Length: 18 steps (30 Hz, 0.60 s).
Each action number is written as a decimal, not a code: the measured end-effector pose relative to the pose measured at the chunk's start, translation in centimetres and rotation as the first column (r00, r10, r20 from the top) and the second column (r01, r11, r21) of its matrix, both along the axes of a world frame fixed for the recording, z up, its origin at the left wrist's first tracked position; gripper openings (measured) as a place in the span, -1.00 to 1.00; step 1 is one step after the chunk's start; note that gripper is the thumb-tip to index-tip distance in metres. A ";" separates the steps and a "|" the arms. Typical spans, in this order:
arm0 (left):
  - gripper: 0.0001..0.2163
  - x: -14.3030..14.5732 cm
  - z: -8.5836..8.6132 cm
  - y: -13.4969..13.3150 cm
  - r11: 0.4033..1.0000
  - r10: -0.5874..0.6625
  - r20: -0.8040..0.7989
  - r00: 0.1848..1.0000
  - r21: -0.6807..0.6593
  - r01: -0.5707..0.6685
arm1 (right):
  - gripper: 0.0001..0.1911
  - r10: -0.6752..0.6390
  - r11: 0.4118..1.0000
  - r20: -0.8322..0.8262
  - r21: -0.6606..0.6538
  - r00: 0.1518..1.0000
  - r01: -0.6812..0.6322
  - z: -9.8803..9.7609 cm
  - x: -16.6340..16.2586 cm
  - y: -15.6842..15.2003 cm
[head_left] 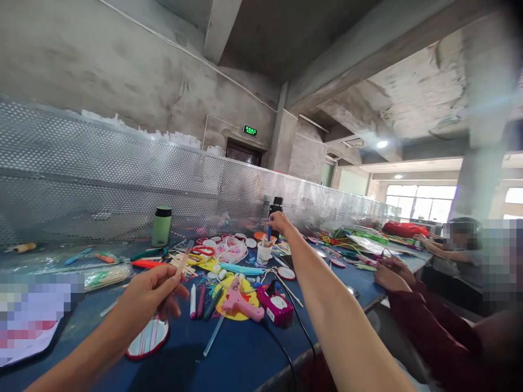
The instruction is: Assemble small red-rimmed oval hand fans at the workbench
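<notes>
My left hand (157,288) pinches a flat wooden craft stick (186,255), which points up and away, above the near left of the table. My right hand (280,222) reaches far forward, its fingers closed on the top of a slim blue pen-like stick (269,231). That stick is upright over a small white cup (265,253) with other sticks in it; whether its lower end is inside the cup, I cannot tell. Below and between my hands, a pink glue gun (237,305) lies on a yellow round piece (244,283). Beside it sits a magenta power box (278,306).
A round red-rimmed disc (150,338) lies under my left wrist. Several markers (201,300), red scissors (203,250) and a green bottle (162,226) stand or lie around. Black cables (281,342) run off the front edge. At right are a co-worker's hands (393,272).
</notes>
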<state>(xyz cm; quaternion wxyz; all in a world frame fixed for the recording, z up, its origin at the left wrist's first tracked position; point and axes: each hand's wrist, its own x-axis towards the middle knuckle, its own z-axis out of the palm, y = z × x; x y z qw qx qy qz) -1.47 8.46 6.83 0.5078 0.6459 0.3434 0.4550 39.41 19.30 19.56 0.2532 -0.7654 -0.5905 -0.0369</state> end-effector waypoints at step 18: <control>-0.75 0.1 0.4 -0.9 0.947 -0.289 0.415 0.863 -0.007 0.320 | -0.58 0.758 0.524 -0.639 0.477 0.131 -0.705 -8.3 -24.4 -8.9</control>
